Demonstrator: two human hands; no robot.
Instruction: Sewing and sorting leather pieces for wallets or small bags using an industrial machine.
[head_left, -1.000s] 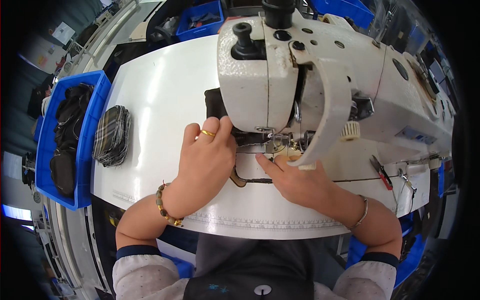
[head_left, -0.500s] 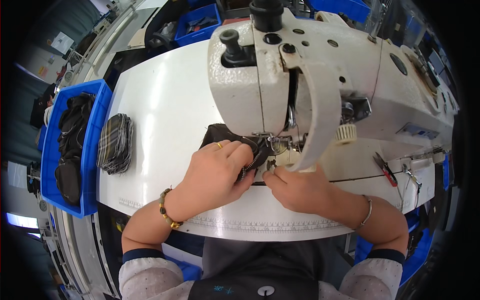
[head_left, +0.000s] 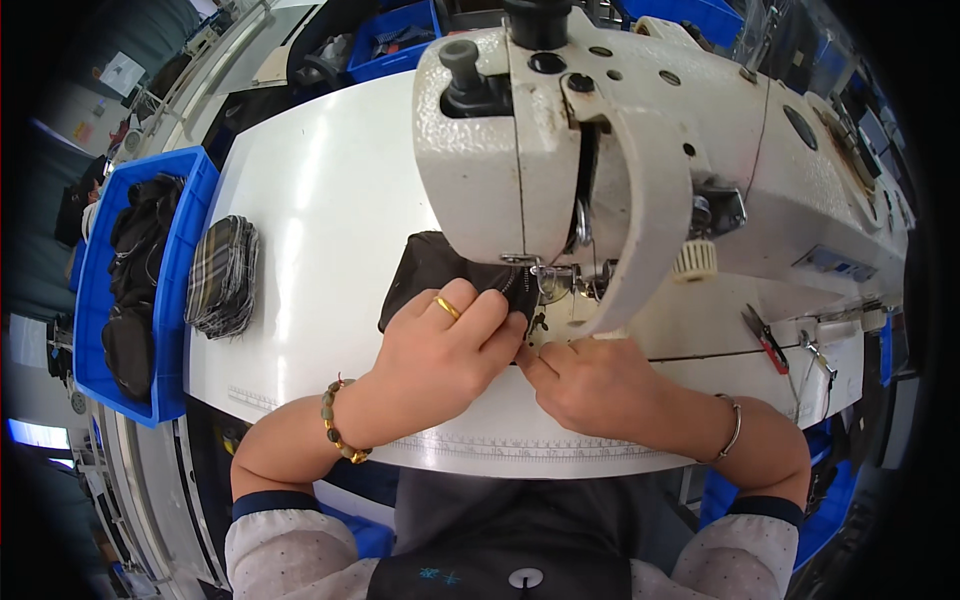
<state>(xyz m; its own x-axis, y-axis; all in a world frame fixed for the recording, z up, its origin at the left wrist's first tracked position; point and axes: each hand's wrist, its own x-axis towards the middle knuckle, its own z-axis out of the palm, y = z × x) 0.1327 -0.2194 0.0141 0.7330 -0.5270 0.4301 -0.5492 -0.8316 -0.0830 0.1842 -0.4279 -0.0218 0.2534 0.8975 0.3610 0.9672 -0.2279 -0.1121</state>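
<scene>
A dark brown fabric pouch (head_left: 420,269) lies on the sewing machine's bed, its right edge under or beside the presser foot (head_left: 553,283). My left hand (head_left: 440,350) is closed on its near side, with knuckles raised and fingertips tucked down at the cloth. Close by on the right, my right hand (head_left: 590,385) has its fingers curled and pinched at the pouch's near right corner, almost touching the left fingertips. What lies between those right fingers is hidden. The white sewing machine (head_left: 640,150) stands over both hands.
On the left, a blue bin (head_left: 166,393) holds dark pouches, beside a stack of plaid fabric pieces (head_left: 222,278). Red-handled thread snips (head_left: 766,340) lie on the right. A printed ruler scale (head_left: 520,450) runs along the white table's front edge. Another blue bin (head_left: 400,30) stands behind.
The pouch has shifted slightly left and lies flatter, and the zipper teeth seen near my left fingers are now mostly covered. Both hands have drawn closer together.
</scene>
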